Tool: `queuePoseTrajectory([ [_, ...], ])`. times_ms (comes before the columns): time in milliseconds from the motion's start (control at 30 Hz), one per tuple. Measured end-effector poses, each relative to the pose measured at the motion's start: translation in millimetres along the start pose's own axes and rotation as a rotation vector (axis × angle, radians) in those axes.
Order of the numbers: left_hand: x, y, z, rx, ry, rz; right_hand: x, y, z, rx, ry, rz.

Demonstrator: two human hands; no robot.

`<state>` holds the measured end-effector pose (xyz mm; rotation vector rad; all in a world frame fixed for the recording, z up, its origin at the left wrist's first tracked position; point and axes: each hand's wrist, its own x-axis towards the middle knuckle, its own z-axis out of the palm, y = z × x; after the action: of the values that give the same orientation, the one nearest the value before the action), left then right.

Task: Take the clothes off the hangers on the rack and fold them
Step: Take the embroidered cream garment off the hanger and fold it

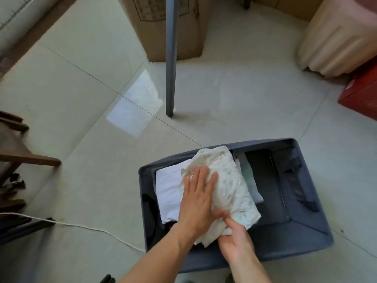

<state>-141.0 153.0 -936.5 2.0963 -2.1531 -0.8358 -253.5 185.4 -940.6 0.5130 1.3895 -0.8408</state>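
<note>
Head camera, looking steeply down at a pale tiled floor (61, 88). Biggest in view is a dark blue fabric storage bin (306, 201), open at the top, sitting on the floor close to the person. Behind it stand a cardboard box (183, 27) and a grey upright pole (171, 58), possibly a leg of the clothes rack; its top is cut off.

Inside the bin, toward its left side, lies a folded white garment (169, 190). On top of that rests a cream patterned garment (230, 184), folded into a loose bundle. The left hand (197, 201) lies flat and fully open on the bundle, pressing it down. The right hand (234, 240) curls around the bundle's near edge, fingers closed on the cloth.

By the look of it, at least two items are folded and stowed. No hangers or hanging clothes appear, so what remains cannot be told. Dark items at the bin's left edge are too shadowed to identify.
</note>
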Motion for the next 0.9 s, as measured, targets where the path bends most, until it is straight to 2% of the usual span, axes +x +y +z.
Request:
queuePoseTrajectory([
  [100, 19.0, -13.2, -5.6, 0.024, -0.276, 0.119, 2.6, -5.8, -6.6, -0.15, 0.075, 0.001],
  [267, 38.7, -20.0, 0.5, 0.214, -0.388, 0.194, 10.2, -1.2, -9.9, -0.405, 0.176, 0.024],
  [467, 32.1, -11.1, -8.0, 0.247, -0.349, 0.16, -6.0, 2.5, -12.4, -0.592, 0.253, -0.013],
  [700, 8.0, -2.6, -38.8, 0.245, -0.294, 0.06, -41.2, -15.3, -12.5, -0.738, 0.304, -0.251],
  [900, -5.4, 13.5, -74.0, 0.137, -0.192, -0.088, -79.2, -38.8, 13.1, -0.669, 0.163, -0.294],
])
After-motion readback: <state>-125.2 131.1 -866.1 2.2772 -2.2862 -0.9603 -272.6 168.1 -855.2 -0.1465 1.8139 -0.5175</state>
